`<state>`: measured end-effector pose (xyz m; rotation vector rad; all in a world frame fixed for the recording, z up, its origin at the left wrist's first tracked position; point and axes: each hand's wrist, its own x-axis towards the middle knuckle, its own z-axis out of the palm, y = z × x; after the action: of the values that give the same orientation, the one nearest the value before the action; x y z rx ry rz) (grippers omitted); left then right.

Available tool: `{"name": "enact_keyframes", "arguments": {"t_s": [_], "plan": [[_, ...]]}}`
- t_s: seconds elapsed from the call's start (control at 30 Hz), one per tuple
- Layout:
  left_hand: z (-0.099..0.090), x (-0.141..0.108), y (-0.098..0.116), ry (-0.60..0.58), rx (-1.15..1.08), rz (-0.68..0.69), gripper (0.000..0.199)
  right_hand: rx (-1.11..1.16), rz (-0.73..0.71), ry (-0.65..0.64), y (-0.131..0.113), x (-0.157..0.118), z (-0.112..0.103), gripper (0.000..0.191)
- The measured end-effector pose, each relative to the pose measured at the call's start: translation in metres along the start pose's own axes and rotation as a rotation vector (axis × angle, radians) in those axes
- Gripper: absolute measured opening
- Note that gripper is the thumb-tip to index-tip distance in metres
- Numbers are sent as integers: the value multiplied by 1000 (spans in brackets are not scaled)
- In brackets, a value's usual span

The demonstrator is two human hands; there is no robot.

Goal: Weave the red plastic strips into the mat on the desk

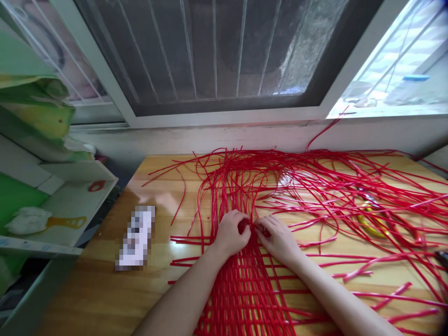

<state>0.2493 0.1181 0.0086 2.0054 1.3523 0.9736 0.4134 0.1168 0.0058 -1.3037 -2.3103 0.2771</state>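
Red woven strips (245,284) lie on wooden table (105,289); your left hand (231,233) and right hand (278,238) both pinched on strips at weave's far edge.

Red woven strip mat (245,289) flat on the wooden table, top edge unfinished, loose red strips (315,186) fanning away toward the window

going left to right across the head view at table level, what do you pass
shelf unit → blurred flat object → left hand → right hand → yellow-handled tool under loose red strips
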Motion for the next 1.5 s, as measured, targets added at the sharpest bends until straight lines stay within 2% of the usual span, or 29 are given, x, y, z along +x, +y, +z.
{"name": "enact_keyframes", "arguments": {"t_s": [0.13, 0.23, 0.33, 0.4, 0.5, 0.63, 0.77, 1.0, 1.2, 1.37, 1.5], "plan": [[-2, 2, 1, 38, -21, -56, 14, 28, -9, -5, -1, 1, -3, 16], [-11, 5, 2, 44, -10, -80, 13, 52, 13, 43, -3, 1, -8, 19], [-24, 9, 4, 2, -1, -133, 29, 60, 15, 65, -6, 3, -17, 18], [-32, 11, 4, -55, 10, -143, 34, 56, -16, 19, -9, 5, -23, 17], [-41, 11, 6, -124, 34, -127, 27, 37, -78, -112, -14, 12, -27, 21], [-46, 10, 10, -171, 23, -124, 22, -6, -110, -187, -16, 22, -17, 24], [-45, 10, 12, -173, -3, -132, 22, -18, -65, -157, -10, 23, -6, 21], [-41, 10, 9, -168, -42, -145, 23, 13, -4, -98, 2, 12, -2, 20], [-38, 10, 9, -178, -209, -177, 22, 51, -123, -13, -10, 10, -3, 17], [-37, 13, 10, -225, -451, -236, 21, 36, -134, -31, -17, 14, -4, 9], [-40, 16, 16, -254, -634, -327, 18, 27, -143, -57, -15, 18, -4, 11]]}}
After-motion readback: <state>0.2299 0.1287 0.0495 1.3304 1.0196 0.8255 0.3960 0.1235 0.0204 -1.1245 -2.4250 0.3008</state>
